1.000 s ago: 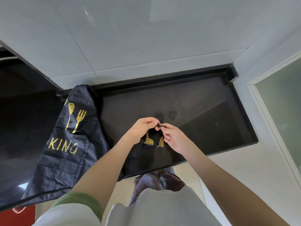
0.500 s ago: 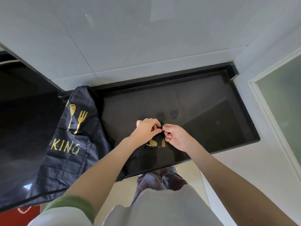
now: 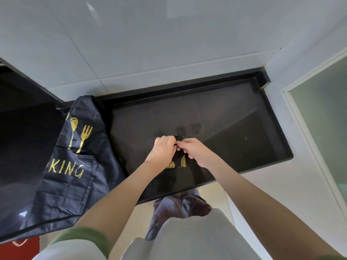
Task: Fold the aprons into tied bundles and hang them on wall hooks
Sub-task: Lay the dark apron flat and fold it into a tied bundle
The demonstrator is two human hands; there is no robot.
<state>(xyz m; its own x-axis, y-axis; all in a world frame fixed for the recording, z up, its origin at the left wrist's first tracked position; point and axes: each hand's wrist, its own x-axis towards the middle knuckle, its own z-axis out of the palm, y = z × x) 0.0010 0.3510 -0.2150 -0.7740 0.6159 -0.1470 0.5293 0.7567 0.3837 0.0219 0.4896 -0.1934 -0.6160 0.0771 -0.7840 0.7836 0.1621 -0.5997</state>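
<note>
Left hand slid over bundle; right hand pinches thin strap.

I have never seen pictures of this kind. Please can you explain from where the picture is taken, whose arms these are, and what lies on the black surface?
There is no machine here. A person wears a wide-angle camera on the head, so you look down along their two bare arms. The left hand and the right hand meet over a small folded apron bundle with gold print, lying on the black counter. Both hands pinch a thin dark string at its top, probably to tie it; the knot is too small to see. Left of the bundle a second dark apron lies spread, with a gold spoon, a fork and the letters KING. Behind stands a white tiled wall.
</note>
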